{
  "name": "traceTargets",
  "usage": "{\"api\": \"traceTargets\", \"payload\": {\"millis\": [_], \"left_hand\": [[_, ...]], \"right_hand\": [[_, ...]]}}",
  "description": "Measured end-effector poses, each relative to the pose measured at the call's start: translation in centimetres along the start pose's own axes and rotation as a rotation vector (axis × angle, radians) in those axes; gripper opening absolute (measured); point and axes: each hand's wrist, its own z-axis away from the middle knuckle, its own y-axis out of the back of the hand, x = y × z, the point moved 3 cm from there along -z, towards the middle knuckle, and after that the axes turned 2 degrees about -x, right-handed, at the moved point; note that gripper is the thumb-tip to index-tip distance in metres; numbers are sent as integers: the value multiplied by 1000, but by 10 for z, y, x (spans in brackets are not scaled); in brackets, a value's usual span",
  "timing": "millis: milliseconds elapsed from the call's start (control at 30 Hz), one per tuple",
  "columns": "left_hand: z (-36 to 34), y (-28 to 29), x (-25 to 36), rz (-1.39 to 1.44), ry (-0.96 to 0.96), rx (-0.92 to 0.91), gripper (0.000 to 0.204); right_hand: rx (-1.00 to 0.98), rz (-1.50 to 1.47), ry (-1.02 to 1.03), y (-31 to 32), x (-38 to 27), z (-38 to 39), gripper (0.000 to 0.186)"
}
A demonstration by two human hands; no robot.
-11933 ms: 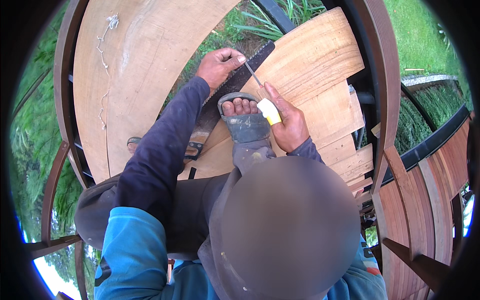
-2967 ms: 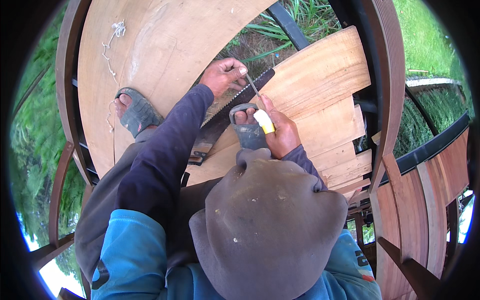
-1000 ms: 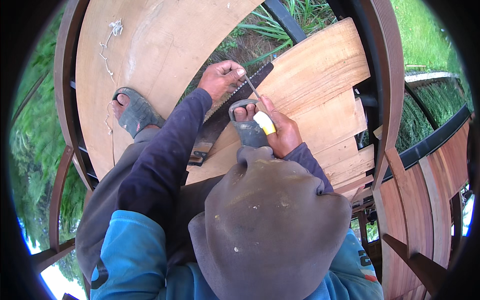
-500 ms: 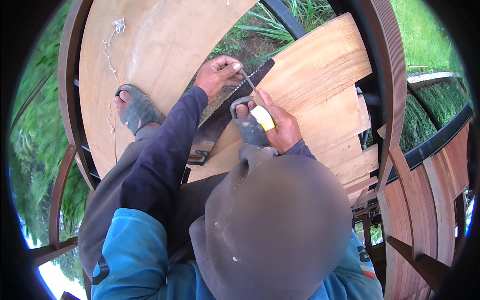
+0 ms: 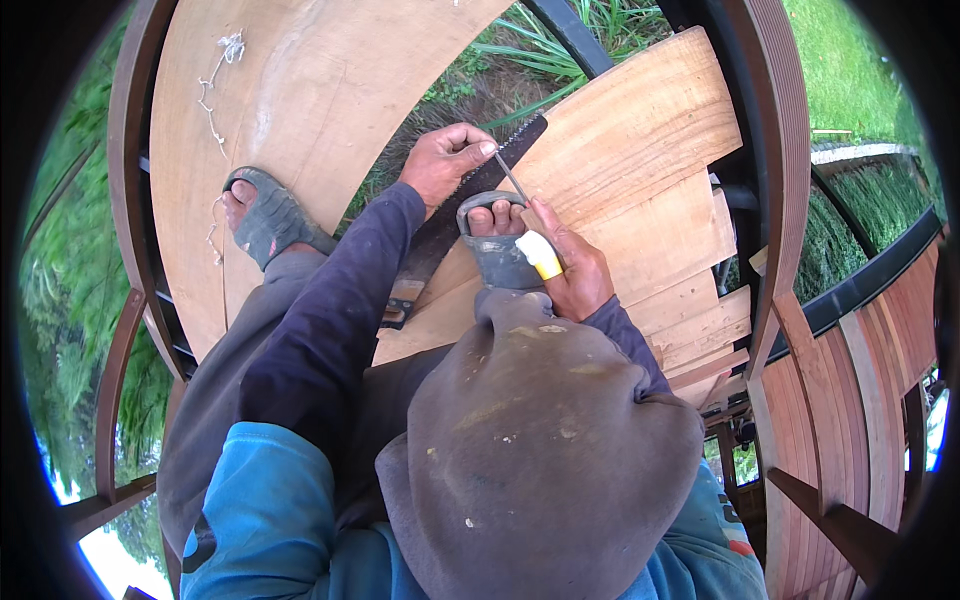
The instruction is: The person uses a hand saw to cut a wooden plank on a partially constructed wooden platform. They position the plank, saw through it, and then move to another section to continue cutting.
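A hand saw (image 5: pixel 432 242) lies slantwise between my sandaled feet, its dark blade's toothed edge turned to the far left. My left hand (image 5: pixel 440 167) is over the teeth, thumb and fingers pinching the tip of a thin metal file (image 5: pixel 513 178). At the other end, my right hand (image 5: pixel 582 277) is closed round the file's brown handle. The file crosses above the blade near its far end. Against the right fingers sits a white and yellow piece (image 5: pixel 541 254); whether it is a finger wrap or part of the handle, I cannot tell. My right sandal (image 5: pixel 505 262) stands beside the blade.
Wooden boards (image 5: pixel 640 150) spread under the saw and to the right. A broad curved-looking panel (image 5: pixel 300 90) carries my left sandal (image 5: pixel 275 215) and a tangled white string (image 5: pixel 212 85). Between them a gap shows grass and soil, crossed by a dark metal beam (image 5: pixel 565 35).
Both hands and the file have shifted slightly right and nearer to me. The saw has stayed about where it was.
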Motion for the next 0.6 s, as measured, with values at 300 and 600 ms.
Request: {"api": "traceTargets", "payload": {"millis": [300, 600], "left_hand": [[-4, 0, 22, -182, 17, -35, 17], [-20, 20, 19, -2, 116, 8, 18]], "right_hand": [[30, 31, -31, -9, 5, -3, 71], [-12, 84, -22, -13, 2, -40, 76]]}}
